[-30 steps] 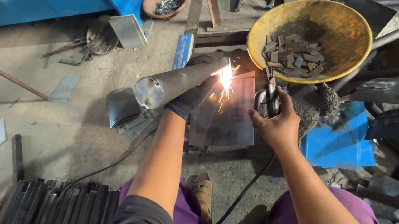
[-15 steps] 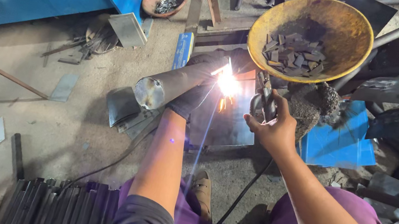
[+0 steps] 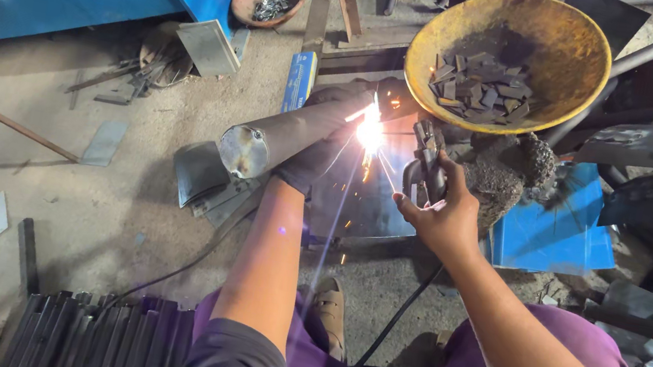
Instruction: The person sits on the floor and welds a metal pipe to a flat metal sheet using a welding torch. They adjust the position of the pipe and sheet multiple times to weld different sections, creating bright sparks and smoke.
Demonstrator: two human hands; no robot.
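**Arc burning at the pipe, centre frame**

Left hand, in a dark glove, is clamped around the metal pipe, propped slanted at centre frame. Right hand is closed on the welding holder. The arc has stayed lit since a second ago, sparks now falling lower; the weld continues. Yellow pan of metal scraps sits upper right.

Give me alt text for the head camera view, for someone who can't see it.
A gloved left hand steadies a grey metal pipe while the bare right hand holds a welding holder, sparks flaring between them. A yellow bowl of metal scraps sits beyond.
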